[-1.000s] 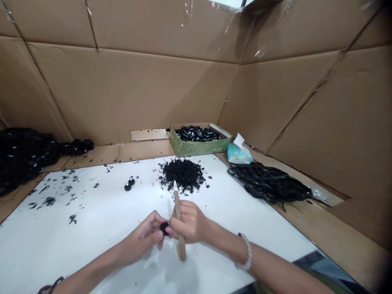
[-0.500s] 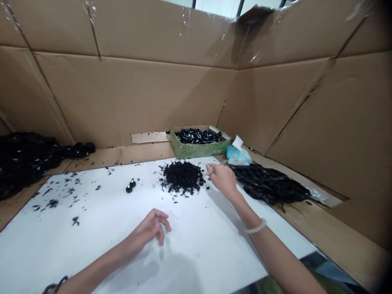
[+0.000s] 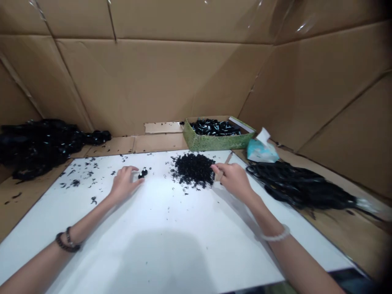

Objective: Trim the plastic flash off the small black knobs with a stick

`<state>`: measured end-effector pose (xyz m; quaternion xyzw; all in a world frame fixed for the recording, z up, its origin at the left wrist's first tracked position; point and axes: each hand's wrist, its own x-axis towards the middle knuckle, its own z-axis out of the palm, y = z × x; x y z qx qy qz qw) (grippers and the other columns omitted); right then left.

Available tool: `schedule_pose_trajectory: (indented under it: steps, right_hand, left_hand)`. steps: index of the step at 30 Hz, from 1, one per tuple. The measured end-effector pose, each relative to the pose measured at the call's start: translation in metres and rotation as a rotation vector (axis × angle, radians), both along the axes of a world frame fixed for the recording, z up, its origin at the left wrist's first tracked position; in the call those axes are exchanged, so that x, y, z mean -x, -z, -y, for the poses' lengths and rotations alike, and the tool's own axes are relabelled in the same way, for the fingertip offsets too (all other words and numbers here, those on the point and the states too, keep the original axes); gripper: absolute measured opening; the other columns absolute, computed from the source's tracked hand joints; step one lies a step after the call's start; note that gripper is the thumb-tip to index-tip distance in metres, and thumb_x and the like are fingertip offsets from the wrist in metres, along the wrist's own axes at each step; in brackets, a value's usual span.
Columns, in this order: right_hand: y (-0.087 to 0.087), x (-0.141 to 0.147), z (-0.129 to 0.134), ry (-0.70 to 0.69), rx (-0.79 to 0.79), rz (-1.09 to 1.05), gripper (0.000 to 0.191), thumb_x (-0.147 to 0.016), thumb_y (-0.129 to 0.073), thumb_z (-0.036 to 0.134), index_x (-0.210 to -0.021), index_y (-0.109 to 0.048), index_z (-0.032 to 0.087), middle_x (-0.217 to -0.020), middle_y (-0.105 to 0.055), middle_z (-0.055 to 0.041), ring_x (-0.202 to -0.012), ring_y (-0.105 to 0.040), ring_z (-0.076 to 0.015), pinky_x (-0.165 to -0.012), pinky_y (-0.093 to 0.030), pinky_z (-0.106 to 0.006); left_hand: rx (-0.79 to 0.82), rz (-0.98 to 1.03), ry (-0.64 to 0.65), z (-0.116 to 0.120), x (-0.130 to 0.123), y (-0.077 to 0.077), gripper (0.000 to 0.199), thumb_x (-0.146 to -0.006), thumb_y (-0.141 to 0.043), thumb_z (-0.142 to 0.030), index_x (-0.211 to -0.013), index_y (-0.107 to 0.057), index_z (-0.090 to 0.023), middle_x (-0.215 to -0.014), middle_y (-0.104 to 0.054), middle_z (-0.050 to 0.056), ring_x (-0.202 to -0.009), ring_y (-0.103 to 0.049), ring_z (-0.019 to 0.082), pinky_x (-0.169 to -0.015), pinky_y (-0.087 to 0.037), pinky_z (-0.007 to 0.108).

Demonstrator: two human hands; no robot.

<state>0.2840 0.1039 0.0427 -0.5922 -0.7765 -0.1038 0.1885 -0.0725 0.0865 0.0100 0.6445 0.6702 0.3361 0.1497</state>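
My left hand [image 3: 126, 183] is open, thumb and fingers spread on either side of two small round black parts [image 3: 142, 173] with shiny tops. Whether the fingertips touch them I cannot tell. My right hand [image 3: 234, 177] is closed around a thin flat wooden stick [image 3: 219, 176], whose lower end is at the right edge of a heap of small black rings [image 3: 194, 169]. The heap lies on the white board [image 3: 147, 245], with loose rings scattered around it.
Behind the heap stands a green box [image 3: 214, 143] full of black pieces. A blue-and-white tissue pack [image 3: 261, 151] and a bundle of black strips [image 3: 303, 185] lie right. A black shiny pile [image 3: 45, 143] and black scraps [image 3: 75, 182] are left. Cardboard walls [image 3: 171, 81] enclose the board.
My left hand has moved forward and left to the two round parts. My right hand has brought the stick to the heap's edge. The camera view has shifted somewhat.
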Motion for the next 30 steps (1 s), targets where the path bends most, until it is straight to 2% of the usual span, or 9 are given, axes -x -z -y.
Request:
schedule_pose_trajectory:
  steps: [3,7,10,14,16,19,22,25,30]
  right_hand:
    - [-0.002,-0.001,0.0,-0.037,0.008,-0.016,0.037,-0.089,-0.036,0.034,-0.075,-0.067,0.019,-0.063,-0.068,-0.0059,-0.058,-0.058,-0.0177,-0.055,-0.027,-0.025]
    - [-0.001,0.003,0.003,-0.103,-0.03,-0.078,0.037,-0.09,-0.036,0.033,-0.078,-0.067,0.018,-0.059,-0.066,-0.0049,-0.054,-0.056,-0.0164,-0.06,-0.031,-0.026]
    - [-0.001,0.021,0.016,-0.251,-0.04,-0.261,0.034,-0.089,-0.04,0.035,-0.084,-0.068,0.017,-0.063,-0.067,-0.0047,-0.057,-0.056,-0.0158,-0.065,-0.035,-0.027]
    - [-0.009,0.061,0.046,-0.564,0.188,-0.576,0.03,-0.089,-0.042,0.035,-0.099,-0.065,0.018,-0.073,-0.069,-0.0035,-0.069,-0.059,-0.0143,-0.065,-0.042,-0.025]
    - [-0.015,0.077,0.059,-0.736,0.318,-0.672,0.03,-0.09,-0.042,0.033,-0.106,-0.062,0.017,-0.076,-0.069,-0.0037,-0.074,-0.06,-0.0134,-0.07,-0.044,-0.025]
    - [-0.024,0.089,0.072,-0.868,0.438,-0.749,0.028,-0.088,-0.047,0.034,-0.102,-0.063,0.015,-0.075,-0.067,-0.0037,-0.069,-0.059,-0.0119,-0.066,-0.045,-0.024]
    - [-0.03,0.089,0.079,-0.907,0.517,-0.825,0.024,-0.084,-0.053,0.034,-0.088,-0.066,0.014,-0.072,-0.065,-0.0037,-0.063,-0.056,-0.0109,-0.059,-0.044,-0.022]
    - [-0.031,0.088,0.084,-0.913,0.534,-0.883,0.019,-0.084,-0.054,0.03,-0.083,-0.063,0.014,-0.067,-0.062,-0.0022,-0.059,-0.054,-0.0098,-0.058,-0.043,-0.022]
    - [-0.017,0.089,0.086,-0.759,0.315,-0.903,0.02,-0.085,-0.052,0.034,-0.087,-0.061,0.016,-0.066,-0.06,-0.0011,-0.06,-0.054,-0.0111,-0.059,-0.043,-0.024]
  left_hand:
    - [0.015,0.021,0.03,-0.006,0.008,0.007,0.024,-0.062,-0.068,-0.036,-0.078,-0.062,-0.019,-0.098,-0.06,0.01,-0.104,-0.047,0.034,-0.087,-0.035,0.042]
    - [0.023,0.167,0.047,0.008,-0.012,-0.003,0.025,-0.074,-0.056,-0.041,-0.084,-0.058,-0.018,-0.089,-0.063,0.007,-0.081,-0.057,0.022,-0.073,-0.043,0.032]
    - [0.236,0.536,0.195,0.03,-0.04,-0.02,0.026,-0.073,-0.058,-0.042,-0.082,-0.056,-0.018,-0.081,-0.062,0.004,-0.07,-0.056,0.017,-0.062,-0.043,0.027]
    - [0.488,0.776,0.494,0.061,-0.071,-0.039,0.022,-0.069,-0.066,-0.035,-0.073,-0.056,-0.015,-0.069,-0.06,0.001,-0.066,-0.054,0.013,-0.063,-0.04,0.024]
    - [0.566,0.843,0.581,0.073,-0.077,-0.046,0.023,-0.066,-0.07,-0.032,-0.071,-0.055,-0.015,-0.065,-0.057,-0.001,-0.061,-0.051,0.011,-0.06,-0.038,0.022]
    - [0.629,0.834,0.657,0.084,-0.077,-0.055,0.023,-0.065,-0.072,-0.029,-0.068,-0.055,-0.015,-0.06,-0.052,-0.003,-0.056,-0.046,0.009,-0.056,-0.035,0.021]
    - [0.668,0.807,0.709,0.09,-0.076,-0.062,0.023,-0.065,-0.072,-0.029,-0.075,-0.057,-0.014,-0.066,-0.054,-0.002,-0.061,-0.048,0.01,-0.058,-0.036,0.022]
    - [0.716,0.914,0.737,0.094,-0.078,-0.063,0.027,-0.068,-0.07,-0.029,-0.086,-0.056,-0.016,-0.082,-0.06,0.003,-0.073,-0.055,0.014,-0.067,-0.039,0.026]
    - [0.671,1.149,0.664,0.094,-0.083,-0.055,0.015,-0.082,-0.056,-0.031,-0.082,-0.047,-0.018,-0.085,-0.06,0.002,-0.071,-0.057,0.012,-0.075,-0.04,0.031]
